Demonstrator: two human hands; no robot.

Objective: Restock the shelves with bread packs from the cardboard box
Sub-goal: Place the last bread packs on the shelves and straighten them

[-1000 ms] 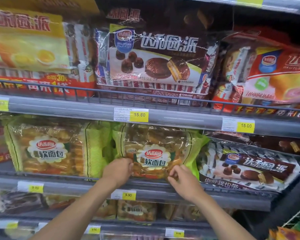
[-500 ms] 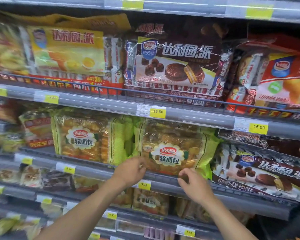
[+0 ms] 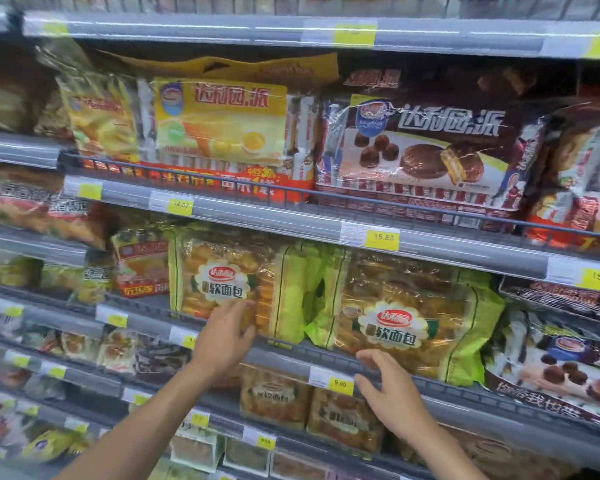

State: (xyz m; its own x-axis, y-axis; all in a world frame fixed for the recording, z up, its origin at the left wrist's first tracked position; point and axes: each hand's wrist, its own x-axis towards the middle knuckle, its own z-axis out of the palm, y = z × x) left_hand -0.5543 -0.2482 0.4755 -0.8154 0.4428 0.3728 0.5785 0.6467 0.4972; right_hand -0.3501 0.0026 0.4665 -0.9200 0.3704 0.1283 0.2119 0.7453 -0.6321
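Two green-edged bread packs stand side by side on the middle shelf point(image 3: 291, 362). My left hand point(image 3: 224, 336) lies flat against the lower right corner of the left bread pack point(image 3: 222, 282), fingers spread. My right hand point(image 3: 387, 388) hovers at the shelf rail just below the right bread pack point(image 3: 406, 320), fingers apart and holding nothing. The cardboard box is out of view.
Yellow pie packs point(image 3: 222, 123) and chocolate pie packs point(image 3: 423, 147) fill the shelf above. More chocolate pie packs point(image 3: 561, 375) sit to the right of the bread. Smaller bread packs point(image 3: 278, 396) line the shelf below. Yellow price tags point(image 3: 381, 239) run along the rails.
My left hand has moved from the right bread pack over to the left one. My right hand has come off the right pack. The view has shifted left.
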